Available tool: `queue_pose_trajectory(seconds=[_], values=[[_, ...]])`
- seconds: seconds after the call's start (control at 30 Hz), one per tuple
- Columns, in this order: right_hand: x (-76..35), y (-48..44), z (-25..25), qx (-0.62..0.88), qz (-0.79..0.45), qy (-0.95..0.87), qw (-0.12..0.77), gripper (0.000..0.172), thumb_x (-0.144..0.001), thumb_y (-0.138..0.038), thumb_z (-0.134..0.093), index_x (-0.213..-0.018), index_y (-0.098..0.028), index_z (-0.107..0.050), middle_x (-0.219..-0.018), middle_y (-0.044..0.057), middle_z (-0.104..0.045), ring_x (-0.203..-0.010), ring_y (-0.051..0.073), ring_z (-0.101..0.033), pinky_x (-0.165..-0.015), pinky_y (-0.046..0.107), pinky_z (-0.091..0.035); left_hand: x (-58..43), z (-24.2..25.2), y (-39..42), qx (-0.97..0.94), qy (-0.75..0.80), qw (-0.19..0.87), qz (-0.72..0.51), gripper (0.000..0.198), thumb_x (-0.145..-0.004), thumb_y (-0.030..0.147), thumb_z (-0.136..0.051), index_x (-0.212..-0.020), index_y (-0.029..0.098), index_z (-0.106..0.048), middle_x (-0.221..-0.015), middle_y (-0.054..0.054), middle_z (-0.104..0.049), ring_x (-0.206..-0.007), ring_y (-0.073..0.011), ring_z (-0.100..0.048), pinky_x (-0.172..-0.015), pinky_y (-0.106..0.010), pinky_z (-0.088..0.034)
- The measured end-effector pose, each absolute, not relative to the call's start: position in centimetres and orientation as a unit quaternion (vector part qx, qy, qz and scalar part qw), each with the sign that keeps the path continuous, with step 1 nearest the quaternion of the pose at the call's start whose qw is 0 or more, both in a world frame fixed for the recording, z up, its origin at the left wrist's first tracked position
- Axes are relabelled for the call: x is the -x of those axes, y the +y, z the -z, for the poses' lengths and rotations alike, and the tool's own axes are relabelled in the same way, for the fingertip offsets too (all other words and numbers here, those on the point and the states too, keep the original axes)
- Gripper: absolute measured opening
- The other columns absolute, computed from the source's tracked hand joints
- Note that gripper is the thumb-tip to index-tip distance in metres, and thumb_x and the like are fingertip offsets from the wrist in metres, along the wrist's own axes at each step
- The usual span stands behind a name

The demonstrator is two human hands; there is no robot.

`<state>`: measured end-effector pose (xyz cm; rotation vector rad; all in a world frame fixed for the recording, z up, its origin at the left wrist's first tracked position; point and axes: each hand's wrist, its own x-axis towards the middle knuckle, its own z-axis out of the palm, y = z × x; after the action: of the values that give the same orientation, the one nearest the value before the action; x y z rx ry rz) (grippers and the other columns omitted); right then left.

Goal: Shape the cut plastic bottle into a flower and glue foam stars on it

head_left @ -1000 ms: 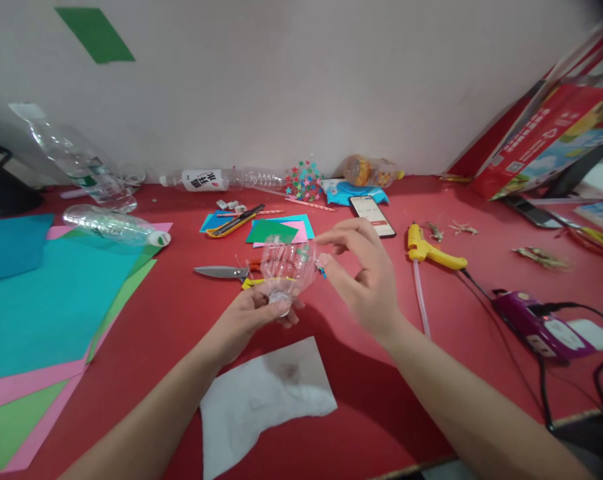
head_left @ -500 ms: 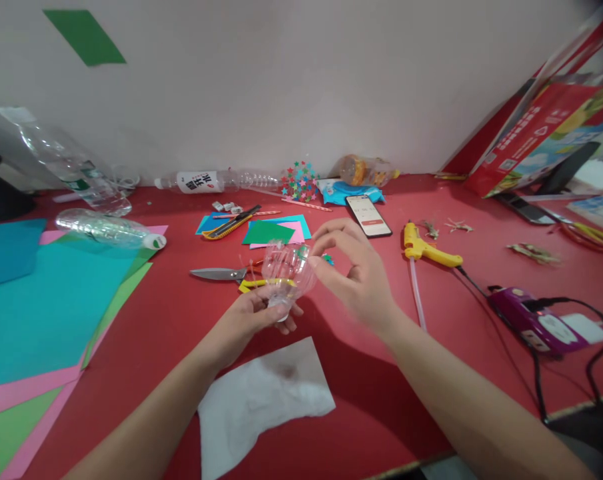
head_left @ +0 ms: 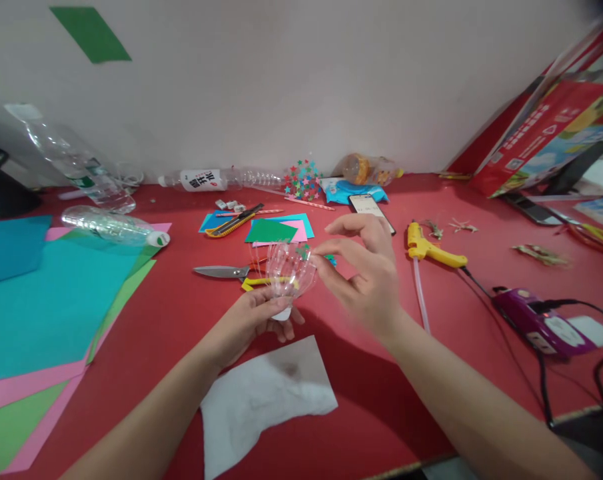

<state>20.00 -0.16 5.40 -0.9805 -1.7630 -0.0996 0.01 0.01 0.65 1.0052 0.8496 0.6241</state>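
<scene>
My left hand is closed round the white-capped neck of a cut clear plastic bottle top, held mouth down above the red table. My right hand touches the bottle top's right rim. Its thumb and forefinger are pinched there next to a small green star; whether they grip the star or the rim I cannot tell. The other fingers are curled above. Scissors lie on the table just behind the bottle top. A white paper sheet lies below my hands.
Coloured paper sheets cover the left side, with clear bottles near them. A utility knife, small paper pieces, paper stars and a phone lie behind. A yellow glue gun and a purple power strip sit right.
My right hand has closed in on the bottle top's right rim, its thumb and forefinger coming together. The left hand has tilted the bottle top slightly.
</scene>
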Motion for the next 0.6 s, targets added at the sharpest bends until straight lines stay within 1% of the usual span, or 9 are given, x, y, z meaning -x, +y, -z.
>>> queue_pose_trajectory(seconds=[0.07,0.17,0.23,0.27,0.33,0.4,0.5,0.53,0.6], values=[[-20.1,0.0,-5.2,0.405,0.100,-0.746,0.519,0.009,-0.086,-0.017,-0.064,-0.085,-0.026,-0.064,-0.104,0.005,-0.060,-0.097,0.023,-0.056,-0.087,0.045,-0.043,0.0,-0.7,0.0,-0.460,0.392,0.744,-0.283,0.031,-0.082,0.042,-0.068,-0.079,0.012,-0.072,-0.081,-0.010,-0.073,-0.059,-0.0129,-0.063,-0.056,-0.025,-0.051],[-20.3,0.1,-5.0,0.396,0.158,-0.752,0.503,0.011,-0.085,-0.016,-0.064,-0.088,-0.027,-0.063,-0.106,0.006,-0.060,-0.095,0.023,-0.056,-0.085,0.045,-0.042,0.0,-0.6,0.1,-0.450,0.403,0.740,-0.295,0.031,-0.082,0.043,-0.069,-0.086,0.012,-0.072,-0.081,-0.010,-0.073,-0.058,-0.0134,-0.063,-0.054,-0.025,-0.050],[-20.3,0.1,-5.0,0.386,0.155,-0.759,0.501,0.013,-0.086,-0.014,-0.062,-0.088,-0.027,-0.062,-0.101,0.005,-0.061,-0.090,0.022,-0.056,-0.082,0.044,-0.043,-0.1,-0.6,0.1,-0.438,0.415,0.737,-0.305,0.032,-0.080,0.043,-0.070,-0.091,0.013,-0.071,-0.081,-0.010,-0.074,-0.057,-0.0134,-0.063,-0.053,-0.025,-0.049],[-20.3,0.0,-5.0,0.381,0.131,-0.764,0.504,0.013,-0.087,-0.013,-0.060,-0.088,-0.026,-0.061,-0.096,0.005,-0.061,-0.087,0.020,-0.056,-0.079,0.041,-0.044,-0.1,-0.6,0.1,-0.434,0.421,0.735,-0.308,0.033,-0.080,0.043,-0.071,-0.091,0.013,-0.070,-0.081,-0.009,-0.074,-0.056,-0.0132,-0.063,-0.052,-0.025,-0.049],[-20.0,-0.2,-5.0,0.382,0.034,-0.769,0.511,0.011,-0.089,-0.013,-0.057,-0.087,-0.024,-0.058,-0.089,0.003,-0.061,-0.079,0.016,-0.057,-0.072,0.035,-0.047,-0.2,-0.8,0.1,-0.429,0.431,0.731,-0.310,0.034,-0.078,0.044,-0.072,-0.091,0.013,-0.069,-0.078,-0.009,-0.073,-0.055,-0.0128,-0.062,-0.051,-0.024,-0.049],[-19.6,-0.5,-4.9,0.393,-0.126,-0.754,0.511,0.008,-0.093,-0.018,-0.052,-0.087,-0.023,-0.054,-0.088,0.001,-0.063,-0.073,0.012,-0.060,-0.064,0.028,-0.049,-0.3,-1.0,0.1,-0.426,0.434,0.731,-0.310,0.036,-0.077,0.045,-0.072,-0.093,0.013,-0.069,-0.077,-0.008,-0.073,-0.054,-0.0125,-0.062,-0.050,-0.024,-0.049],[-19.0,-0.7,-4.5,0.386,-0.344,-0.689,0.508,0.011,-0.098,-0.029,-0.044,-0.089,-0.023,-0.047,-0.084,0.000,-0.066,-0.070,0.010,-0.064,-0.062,0.024,-0.053,-0.2,-1.1,0.1,-0.431,0.429,0.733,-0.304,0.035,-0.079,0.047,-0.070,-0.090,0.014,-0.068,-0.079,-0.008,-0.073,-0.055,-0.0123,-0.063,-0.051,-0.023,-0.049],[-18.8,-0.7,-4.5,0.378,-0.385,-0.669,0.511,0.013,-0.099,-0.031,-0.043,-0.089,-0.023,-0.045,-0.082,-0.001,-0.066,-0.071,0.010,-0.064,-0.064,0.024,-0.054,-0.2,-1.0,0.1,-0.434,0.429,0.733,-0.301,0.034,-0.080,0.047,-0.070,-0.088,0.014,-0.068,-0.079,-0.009,-0.073,-0.055,-0.0122,-0.063,-0.051,-0.023,-0.049],[-18.5,-0.7,-4.4,0.367,-0.418,-0.654,0.512,0.013,-0.097,-0.033,-0.045,-0.089,-0.023,-0.047,-0.079,-0.002,-0.064,-0.072,0.010,-0.063,-0.066,0.025,-0.054,-0.2,-0.9,0.1,-0.439,0.426,0.732,-0.300,0.034,-0.080,0.047,-0.070,-0.085,0.013,-0.068,-0.079,-0.009,-0.073,-0.055,-0.0120,-0.063,-0.051,-0.022,-0.049]])
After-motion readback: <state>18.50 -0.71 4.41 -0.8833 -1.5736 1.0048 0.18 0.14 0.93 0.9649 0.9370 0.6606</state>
